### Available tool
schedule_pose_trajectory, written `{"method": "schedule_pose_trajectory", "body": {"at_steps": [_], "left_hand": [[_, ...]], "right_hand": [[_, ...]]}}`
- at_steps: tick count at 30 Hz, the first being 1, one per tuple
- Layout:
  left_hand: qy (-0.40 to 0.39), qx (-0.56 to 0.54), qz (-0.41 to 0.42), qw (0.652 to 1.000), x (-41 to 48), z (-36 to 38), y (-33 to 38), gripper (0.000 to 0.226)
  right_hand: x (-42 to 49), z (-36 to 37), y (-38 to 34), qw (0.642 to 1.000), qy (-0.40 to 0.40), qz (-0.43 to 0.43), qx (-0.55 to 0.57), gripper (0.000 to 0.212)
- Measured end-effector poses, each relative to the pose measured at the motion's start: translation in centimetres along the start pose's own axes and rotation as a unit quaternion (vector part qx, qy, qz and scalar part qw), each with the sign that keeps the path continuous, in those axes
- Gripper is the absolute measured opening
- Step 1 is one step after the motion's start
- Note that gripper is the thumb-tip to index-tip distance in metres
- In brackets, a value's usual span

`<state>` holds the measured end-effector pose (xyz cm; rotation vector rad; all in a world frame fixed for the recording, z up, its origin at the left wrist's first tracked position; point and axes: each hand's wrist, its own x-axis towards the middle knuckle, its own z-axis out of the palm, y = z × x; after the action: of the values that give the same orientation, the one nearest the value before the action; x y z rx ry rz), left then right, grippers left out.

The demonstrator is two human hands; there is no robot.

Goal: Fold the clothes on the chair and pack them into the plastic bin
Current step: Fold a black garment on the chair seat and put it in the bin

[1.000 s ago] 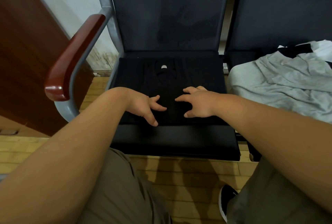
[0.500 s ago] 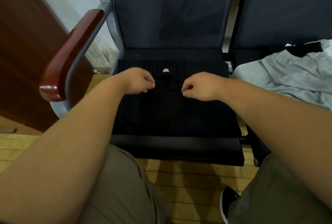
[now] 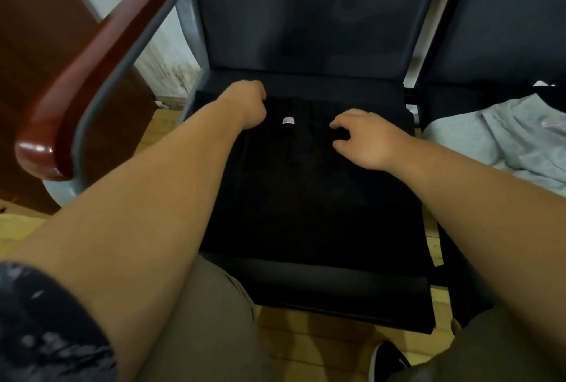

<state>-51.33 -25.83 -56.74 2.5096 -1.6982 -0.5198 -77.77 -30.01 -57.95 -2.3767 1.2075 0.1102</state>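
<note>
Two hands sit at the collar end of the black cloth garment: left hand curled, its hold on the cloth hidden; right hand with bent fingers apart, tips touching cloth. Garment lies on the black padded chair seat, long axis running toward the person, both hands at its far end; crumpled grey clothes lie on the next seat.

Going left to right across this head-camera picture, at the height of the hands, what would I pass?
Wooden armrest → left hand → white label on the black garment → right hand → grey garment.
</note>
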Motion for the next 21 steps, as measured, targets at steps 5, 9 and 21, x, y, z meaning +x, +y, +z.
{"method": "schedule_pose_trajectory", "body": {"at_steps": [5,9,21], "left_hand": [[0.013,-0.038,-0.010,0.999,1.4,0.4,-0.8,0.018],[0.045,-0.104,-0.012,0.993,1.5,0.6,-1.8,0.015],[0.096,-0.135,-0.027,0.986,1.7,1.7,-2.8,0.021]], "right_hand": [[-0.2,0.3,0.5,1.000,-0.008,-0.004,-0.006,0.058],[-0.3,0.5,0.0,1.000,-0.013,-0.001,-0.016,0.060],[-0.3,1.0,-1.3,0.997,-0.008,0.030,-0.065,0.058]]}}
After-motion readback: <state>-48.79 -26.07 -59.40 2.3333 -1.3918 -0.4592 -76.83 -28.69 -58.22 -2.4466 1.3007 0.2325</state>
